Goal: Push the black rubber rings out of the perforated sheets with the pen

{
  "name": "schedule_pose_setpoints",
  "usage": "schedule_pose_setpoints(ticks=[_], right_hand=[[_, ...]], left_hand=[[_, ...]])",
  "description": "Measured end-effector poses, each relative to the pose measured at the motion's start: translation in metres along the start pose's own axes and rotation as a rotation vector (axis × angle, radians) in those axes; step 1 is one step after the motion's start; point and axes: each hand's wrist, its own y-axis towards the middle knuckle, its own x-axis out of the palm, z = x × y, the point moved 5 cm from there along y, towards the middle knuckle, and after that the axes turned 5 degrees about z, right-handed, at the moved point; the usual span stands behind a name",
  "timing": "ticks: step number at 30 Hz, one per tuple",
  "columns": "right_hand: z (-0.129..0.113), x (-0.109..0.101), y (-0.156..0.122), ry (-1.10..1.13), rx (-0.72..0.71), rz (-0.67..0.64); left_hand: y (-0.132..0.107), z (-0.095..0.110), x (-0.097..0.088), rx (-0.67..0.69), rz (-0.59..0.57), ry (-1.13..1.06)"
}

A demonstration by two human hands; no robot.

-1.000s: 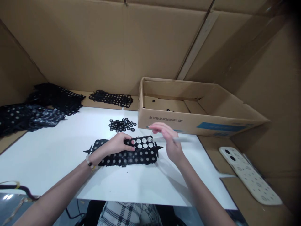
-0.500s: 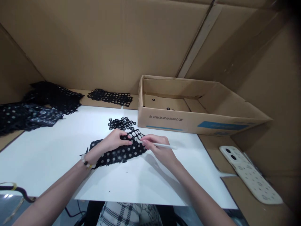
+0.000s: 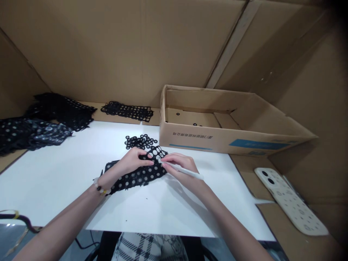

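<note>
A black sheet dotted with rows of round holes point(image 3: 140, 177) lies on the white table top, its far right corner bent up. My left hand point(image 3: 133, 160) is closed on that sheet, thumb and fingers pinching near the raised part. In my right hand point(image 3: 181, 167) is a slim white pen-like stick point(image 3: 190, 173), its tip touching the sheet close to my left thumb. Just beyond my left fingers sits a loose heap of small black rings point(image 3: 140, 141). The tip of the stick is partly hidden by my fingers.
An open cardboard box point(image 3: 195, 136) with a few black rings inside stands at the back right. Crumpled black perforated sheets point(image 3: 62, 110) are piled at the far left, and another holed strip point(image 3: 127, 110) lies behind the heap. A phone-shaped cream case point(image 3: 292, 203) rests at the right.
The outer end of the white stick has swung down and toward me, and its tip has shifted slightly left. My left hand keeps its grip on the sheet.
</note>
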Motion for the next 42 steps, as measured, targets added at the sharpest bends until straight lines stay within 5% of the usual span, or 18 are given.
schedule_pose_setpoints(ticks=[10, 25, 34, 38, 42], right_hand=[[0.014, 0.000, -0.001, 0.023, 0.069, 0.029], [0.019, 0.019, -0.009, -0.019, 0.015, 0.169], [0.017, 0.030, -0.013, 0.055, 0.043, 0.131], [0.021, 0.034, -0.009, 0.100, 0.066, 0.078], [0.026, 0.030, -0.005, 0.183, 0.144, 0.101]], left_hand=[[-0.001, -0.001, 0.001, -0.050, 0.112, -0.003], [0.003, 0.003, 0.006, 0.104, 0.105, 0.040], [0.002, 0.009, 0.005, 0.207, -0.045, 0.038], [0.001, 0.010, 0.001, 0.210, 0.055, 0.198], [-0.005, 0.016, -0.005, 0.231, 0.281, 0.406]])
